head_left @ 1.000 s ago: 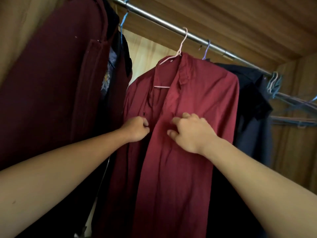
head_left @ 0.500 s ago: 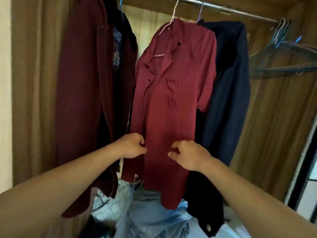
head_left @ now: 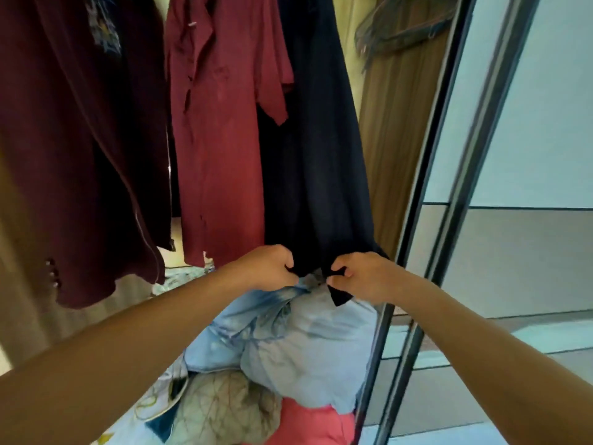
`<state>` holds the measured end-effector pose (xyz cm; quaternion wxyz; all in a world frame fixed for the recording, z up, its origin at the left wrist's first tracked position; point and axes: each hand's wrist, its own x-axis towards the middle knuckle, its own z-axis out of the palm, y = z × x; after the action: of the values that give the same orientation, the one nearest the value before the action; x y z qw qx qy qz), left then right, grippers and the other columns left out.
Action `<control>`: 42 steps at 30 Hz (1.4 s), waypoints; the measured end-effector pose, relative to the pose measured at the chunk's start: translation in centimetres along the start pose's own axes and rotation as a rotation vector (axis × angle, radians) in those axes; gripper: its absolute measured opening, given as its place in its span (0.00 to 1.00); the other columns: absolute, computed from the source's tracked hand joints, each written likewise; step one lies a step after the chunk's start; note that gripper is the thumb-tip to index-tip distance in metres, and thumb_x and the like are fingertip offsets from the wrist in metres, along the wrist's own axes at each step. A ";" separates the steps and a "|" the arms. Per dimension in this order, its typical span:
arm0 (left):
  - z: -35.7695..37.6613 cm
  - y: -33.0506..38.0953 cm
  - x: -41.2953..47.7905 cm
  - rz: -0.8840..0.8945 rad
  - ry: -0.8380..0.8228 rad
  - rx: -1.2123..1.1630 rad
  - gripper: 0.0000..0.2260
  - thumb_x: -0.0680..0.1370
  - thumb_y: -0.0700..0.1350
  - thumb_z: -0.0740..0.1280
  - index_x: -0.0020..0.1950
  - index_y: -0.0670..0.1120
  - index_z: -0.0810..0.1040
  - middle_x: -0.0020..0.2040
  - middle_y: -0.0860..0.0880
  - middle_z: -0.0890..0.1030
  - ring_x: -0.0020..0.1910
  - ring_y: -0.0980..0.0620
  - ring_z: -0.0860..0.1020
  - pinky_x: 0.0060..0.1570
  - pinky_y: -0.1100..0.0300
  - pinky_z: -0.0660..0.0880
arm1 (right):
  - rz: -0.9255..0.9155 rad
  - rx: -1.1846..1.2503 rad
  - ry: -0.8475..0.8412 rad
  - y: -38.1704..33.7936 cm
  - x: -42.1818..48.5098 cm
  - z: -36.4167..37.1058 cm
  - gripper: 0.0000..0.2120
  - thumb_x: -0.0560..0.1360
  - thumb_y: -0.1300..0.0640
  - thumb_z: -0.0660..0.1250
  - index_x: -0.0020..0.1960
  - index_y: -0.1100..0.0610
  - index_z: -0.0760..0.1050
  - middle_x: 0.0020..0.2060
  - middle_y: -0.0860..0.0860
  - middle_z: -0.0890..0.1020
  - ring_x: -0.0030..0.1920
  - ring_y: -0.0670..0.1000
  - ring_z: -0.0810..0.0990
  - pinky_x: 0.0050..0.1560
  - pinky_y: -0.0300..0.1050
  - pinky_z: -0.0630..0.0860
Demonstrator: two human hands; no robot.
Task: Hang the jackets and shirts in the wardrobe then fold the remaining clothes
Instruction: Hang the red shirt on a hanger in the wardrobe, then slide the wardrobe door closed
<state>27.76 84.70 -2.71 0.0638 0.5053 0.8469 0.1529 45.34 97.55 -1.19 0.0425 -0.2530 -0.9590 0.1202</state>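
Observation:
Three garments hang in the wardrobe: a dark maroon jacket [head_left: 73, 149] at the left, a red shirt [head_left: 218, 139] in the middle, and a dark navy shirt [head_left: 317, 155] to its right. My left hand [head_left: 266, 268] and my right hand [head_left: 359, 276] each pinch the bottom hem of the navy shirt, a short way apart. Their hangers and the rail are out of the frame.
Below the hands lies a heap of clothes: a light blue garment [head_left: 288, 342], a grey one [head_left: 224, 409] and a pink-red one [head_left: 314, 425]. The dark frame of a sliding mirror door [head_left: 449, 187] runs down the right. Empty hangers [head_left: 394, 24] show blurred at the upper right.
The view has dropped from the rail toward the wardrobe floor. My hands have slid down off the red shirt and shifted right onto the hem of the navy shirt.

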 end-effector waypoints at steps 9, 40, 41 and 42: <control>2.3 11.8 6.5 0.249 -0.001 -0.182 0.24 0.77 0.52 0.72 0.71 0.46 0.75 0.65 0.47 0.78 0.61 0.49 0.77 0.59 0.58 0.74 | 0.314 -0.030 0.060 8.3 -6.2 -2.1 0.20 0.81 0.42 0.62 0.69 0.51 0.74 0.63 0.53 0.79 0.62 0.56 0.77 0.62 0.50 0.74; 1.6 6.3 10.5 0.136 0.064 -0.539 0.27 0.81 0.45 0.67 0.77 0.47 0.60 0.69 0.47 0.73 0.66 0.47 0.73 0.69 0.49 0.70 | 0.286 -0.098 0.256 10.3 -6.7 -1.0 0.27 0.81 0.40 0.61 0.75 0.52 0.65 0.66 0.57 0.74 0.63 0.58 0.76 0.62 0.57 0.76; 1.2 5.0 9.6 0.116 0.070 -0.548 0.26 0.81 0.44 0.66 0.77 0.47 0.59 0.68 0.48 0.73 0.66 0.48 0.73 0.70 0.51 0.70 | 0.253 -0.102 0.280 9.8 -6.0 -1.0 0.28 0.80 0.40 0.62 0.76 0.52 0.64 0.68 0.57 0.72 0.65 0.59 0.73 0.63 0.59 0.75; 0.7 3.7 8.6 0.094 0.080 -0.555 0.26 0.82 0.43 0.66 0.77 0.47 0.59 0.68 0.48 0.74 0.65 0.48 0.73 0.70 0.51 0.70 | 0.218 -0.104 0.311 9.1 -5.3 -1.0 0.29 0.80 0.40 0.62 0.76 0.52 0.63 0.70 0.57 0.70 0.67 0.60 0.71 0.64 0.60 0.74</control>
<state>26.92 94.05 -1.79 0.1592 0.5010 0.7500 0.4014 54.38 102.78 -2.63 0.1635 -0.3729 -0.9127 0.0337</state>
